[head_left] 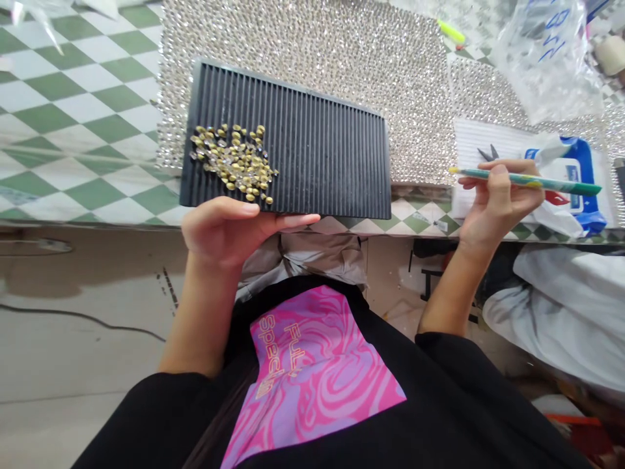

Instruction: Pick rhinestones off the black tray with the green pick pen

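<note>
holding a ridged black tray [322,150] of loose rhinestones [234,163], picker pen [527,181] lifted aside

the sparkling panel [342,45] behind looks already covered with stones; a small heap waits at the tray's left end, on the table edge; the left hand [229,228] grips the tray's near edge, fingers flat along it; the right hand [493,195] is pinching the pen, well apart from the stones

Left hand [229,228] cupped, fingers extended to the right; right hand [493,198] raised, fingers pinched, both forearms bare.
</note>
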The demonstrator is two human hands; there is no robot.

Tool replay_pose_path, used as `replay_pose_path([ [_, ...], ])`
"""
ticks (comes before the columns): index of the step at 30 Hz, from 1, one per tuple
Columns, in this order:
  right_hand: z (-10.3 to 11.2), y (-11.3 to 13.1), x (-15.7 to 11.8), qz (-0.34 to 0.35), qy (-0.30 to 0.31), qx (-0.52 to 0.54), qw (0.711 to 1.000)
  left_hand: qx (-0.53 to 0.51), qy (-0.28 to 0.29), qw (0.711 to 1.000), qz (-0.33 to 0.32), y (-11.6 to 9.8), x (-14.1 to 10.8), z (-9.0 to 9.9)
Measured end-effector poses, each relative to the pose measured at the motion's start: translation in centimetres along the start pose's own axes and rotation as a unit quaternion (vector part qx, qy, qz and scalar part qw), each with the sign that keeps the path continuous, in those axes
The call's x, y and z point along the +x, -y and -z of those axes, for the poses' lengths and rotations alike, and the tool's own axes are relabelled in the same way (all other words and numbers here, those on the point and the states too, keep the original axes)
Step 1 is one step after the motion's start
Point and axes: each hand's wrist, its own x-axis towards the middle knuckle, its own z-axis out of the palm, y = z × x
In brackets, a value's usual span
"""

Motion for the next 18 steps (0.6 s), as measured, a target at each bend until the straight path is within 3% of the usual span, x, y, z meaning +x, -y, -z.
replay_pose_path([
  [3,-1.2,2.0,-0.2,0.029,0.038,0.026,0.999,-0.008,0.033,0.999,0.036,0.1,0.0,-0.7],
  [7,-4.1,6.7,-1.2,0.027,0.126,0.074,0.989,-0.009,0.116,0.984,0.134,1.2,-0.2,-1.7],
  [10,-6.0,9.2,-1.8,0.004,0.235,0.091,0.968,0.002,0.18,0.964,0.196,2.3,-0.4,-2.2],
  [13,-6.8,9.4,-1.6,-0.049,0.365,0.077,0.927,-0.012,0.212,0.951,0.227,2.9,-0.4,-2.5],
  [18,-7.2,7.9,-1.2,-0.054,0.442,0.108,0.889,-0.043,0.209,0.95,0.228,2.8,-0.5,-2.5],
])
